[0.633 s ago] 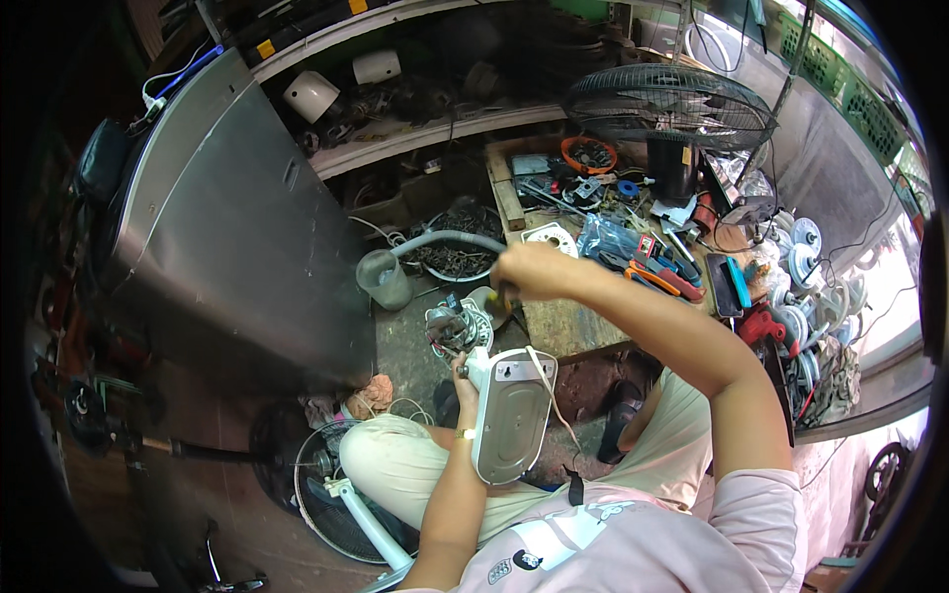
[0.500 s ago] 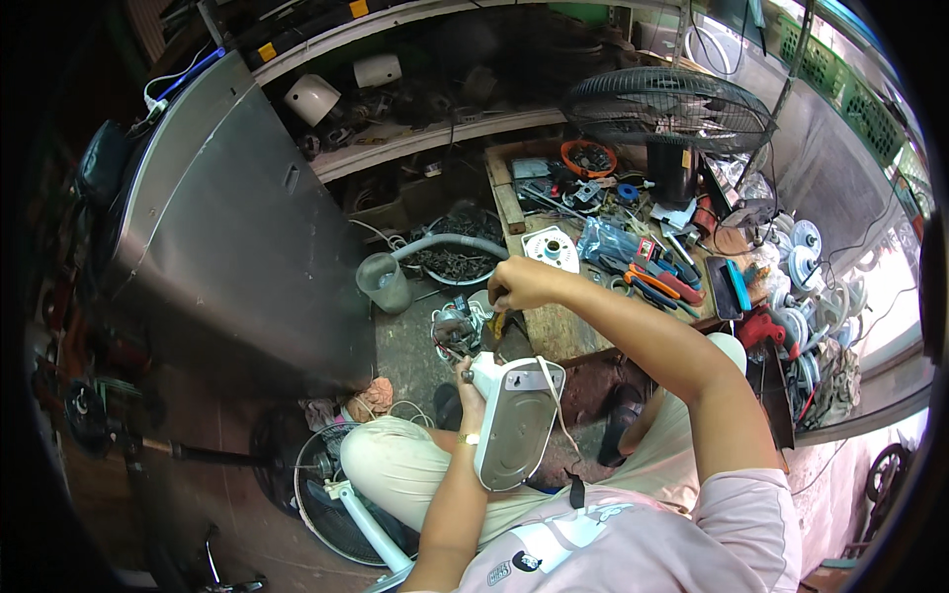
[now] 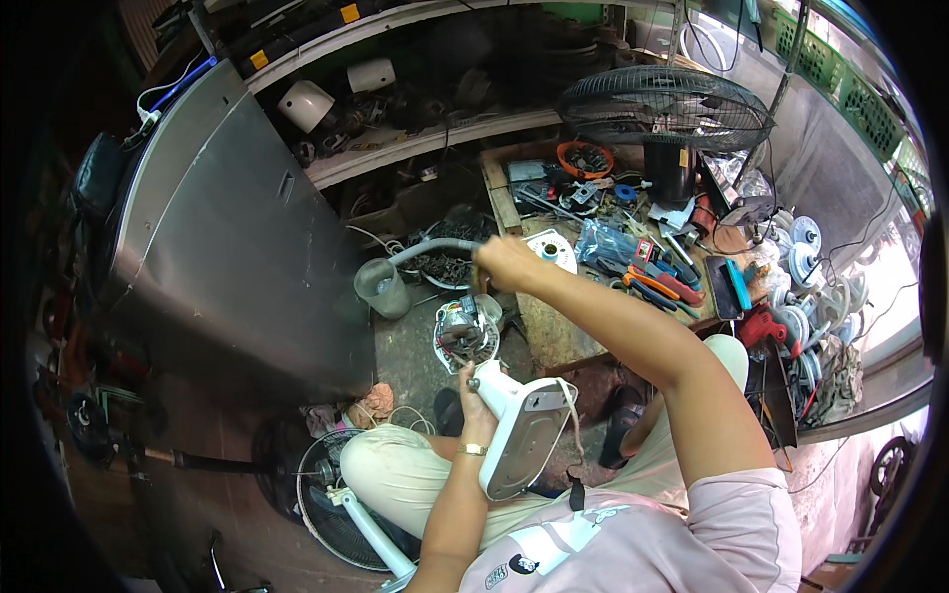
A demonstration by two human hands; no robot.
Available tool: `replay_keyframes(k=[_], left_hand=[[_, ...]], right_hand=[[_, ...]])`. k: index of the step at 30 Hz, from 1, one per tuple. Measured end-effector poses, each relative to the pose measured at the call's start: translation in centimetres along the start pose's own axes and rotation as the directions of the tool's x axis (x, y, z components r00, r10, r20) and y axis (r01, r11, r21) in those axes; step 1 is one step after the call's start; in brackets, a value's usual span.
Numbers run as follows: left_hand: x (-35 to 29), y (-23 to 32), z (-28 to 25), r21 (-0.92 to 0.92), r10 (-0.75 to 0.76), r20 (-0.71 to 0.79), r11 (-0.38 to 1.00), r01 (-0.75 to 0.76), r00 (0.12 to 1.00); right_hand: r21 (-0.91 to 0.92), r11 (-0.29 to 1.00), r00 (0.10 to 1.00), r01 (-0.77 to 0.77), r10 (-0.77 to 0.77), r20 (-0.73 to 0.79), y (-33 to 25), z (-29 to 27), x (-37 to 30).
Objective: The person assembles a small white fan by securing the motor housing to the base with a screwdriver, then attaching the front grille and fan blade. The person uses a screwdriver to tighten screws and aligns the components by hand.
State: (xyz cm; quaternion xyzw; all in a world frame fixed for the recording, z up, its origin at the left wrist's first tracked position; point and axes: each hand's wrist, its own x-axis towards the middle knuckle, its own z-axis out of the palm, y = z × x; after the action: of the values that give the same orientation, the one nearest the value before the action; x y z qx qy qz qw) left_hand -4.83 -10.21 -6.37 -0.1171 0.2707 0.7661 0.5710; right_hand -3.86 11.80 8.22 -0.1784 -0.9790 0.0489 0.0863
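The left hand (image 3: 476, 395) wraps its fingers tight around the neck of the white hard plastic fan body (image 3: 522, 435) on the lap, which looks light but bulky, while the right hand (image 3: 504, 265) is closed above the bare fan motor (image 3: 465, 334).

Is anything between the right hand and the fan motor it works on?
Nothing visible blocks it. The right hand is raised just above the fan motor, apart from it, while the left hand grips the white fan housing below.
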Motion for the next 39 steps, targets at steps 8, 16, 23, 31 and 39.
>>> replay_keyframes(k=[8,16,23,31,39], left_hand=[[-0.9,1.6,-0.4,0.074,0.050,0.030,0.996,-0.052,0.998],[0.3,3.6,-1.7,0.281,0.202,0.088,0.935,-0.219,0.975],[-1.7,5.6,3.0,0.264,0.383,-0.038,0.895,-0.361,0.923],[-1.9,8.7,9.7,0.567,0.826,0.344,0.197,-0.800,0.447],[-3.5,10.8,12.9,0.618,0.801,0.544,-0.180,-0.765,0.250]], right_hand=[[0.399,0.915,0.956,0.055,-0.164,0.244,-1.3,-2.5,-1.0],[0.242,0.969,0.868,0.043,0.084,-0.489,4.7,-11.1,-8.4],[0.571,0.701,0.420,-0.427,0.713,-0.562,11.3,-17.4,-39.1],[0.690,0.136,-0.073,-0.711,0.961,-0.266,9.0,0.8,-61.3],[0.397,0.191,-0.023,-0.898,0.879,-0.477,11.4,6.9,-57.1]])
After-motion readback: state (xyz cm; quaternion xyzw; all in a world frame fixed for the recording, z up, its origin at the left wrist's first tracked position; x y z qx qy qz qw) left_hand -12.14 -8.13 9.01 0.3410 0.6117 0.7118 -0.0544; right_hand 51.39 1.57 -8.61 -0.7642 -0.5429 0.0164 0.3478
